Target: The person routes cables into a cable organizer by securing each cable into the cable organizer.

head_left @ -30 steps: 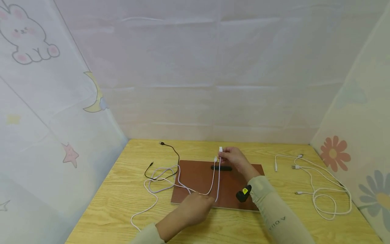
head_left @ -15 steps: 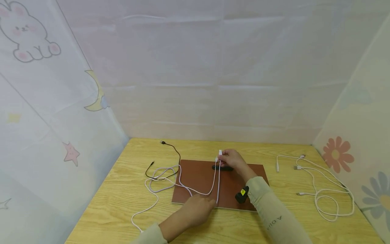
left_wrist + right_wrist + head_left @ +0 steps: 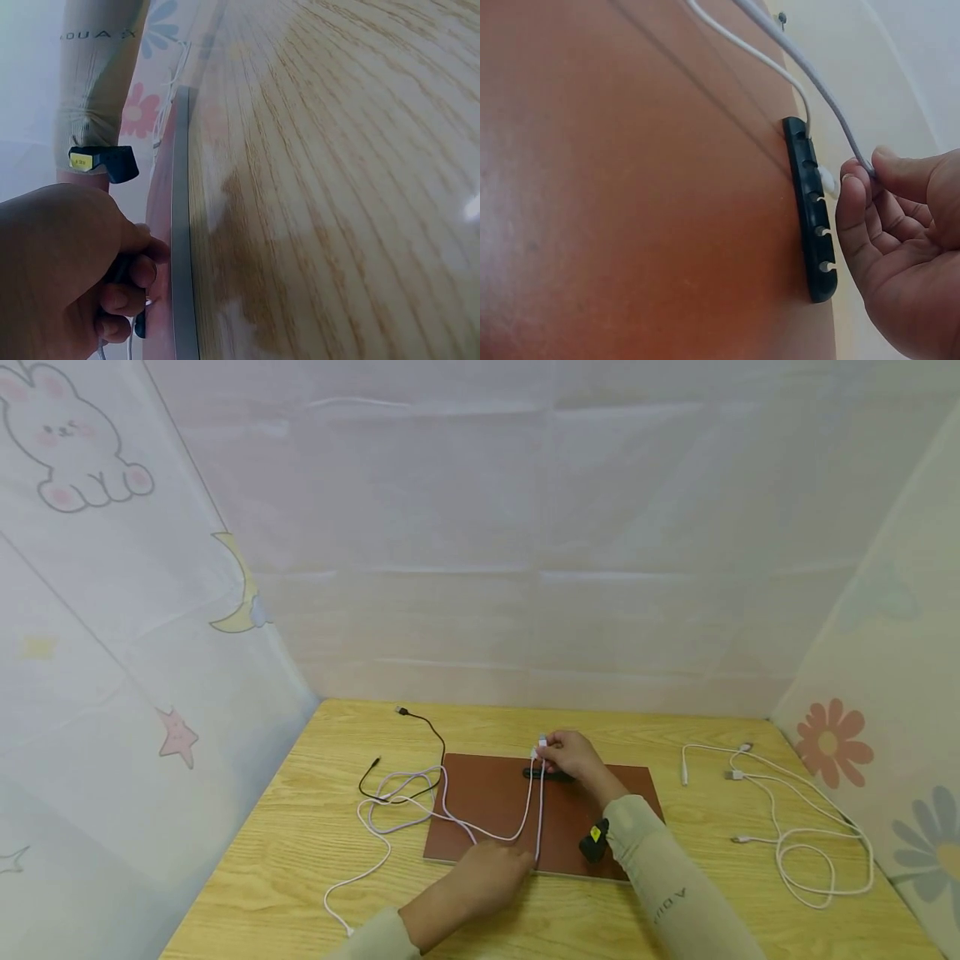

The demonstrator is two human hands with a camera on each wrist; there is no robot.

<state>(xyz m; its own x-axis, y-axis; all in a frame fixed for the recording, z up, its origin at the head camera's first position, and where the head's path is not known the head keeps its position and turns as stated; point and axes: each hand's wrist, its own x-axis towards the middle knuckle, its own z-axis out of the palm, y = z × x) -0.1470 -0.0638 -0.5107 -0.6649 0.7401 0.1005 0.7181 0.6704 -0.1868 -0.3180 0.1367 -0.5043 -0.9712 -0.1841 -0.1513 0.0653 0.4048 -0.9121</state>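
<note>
A black cable organizer (image 3: 811, 214) with several slots lies along the far edge of a brown board (image 3: 480, 793). A white USB cable (image 3: 769, 60) runs into its end slot, the plug just beyond. My right hand (image 3: 573, 756) pinches a pale lavender USB cable (image 3: 817, 79) between thumb and fingers near its plug, beside and slightly above the organizer. In the head view this cable runs down toward me to my left hand (image 3: 491, 878), whose curled fingers hold it at the board's near edge. The left wrist view shows those fingers (image 3: 120, 298) bent, partly hiding the cable.
A black USB cable (image 3: 435, 735) and looped slack of the lavender and white cables lie left of the board. More white cables (image 3: 817, 822) are coiled at the right of the wooden table (image 3: 262, 877). Printed cloth walls (image 3: 420, 527) surround the table's back and sides.
My right hand has lowered slightly toward the organizer, bringing the lavender cable's plug down beside the white plug. My left hand stays near the board's front edge, still holding the cable.
</note>
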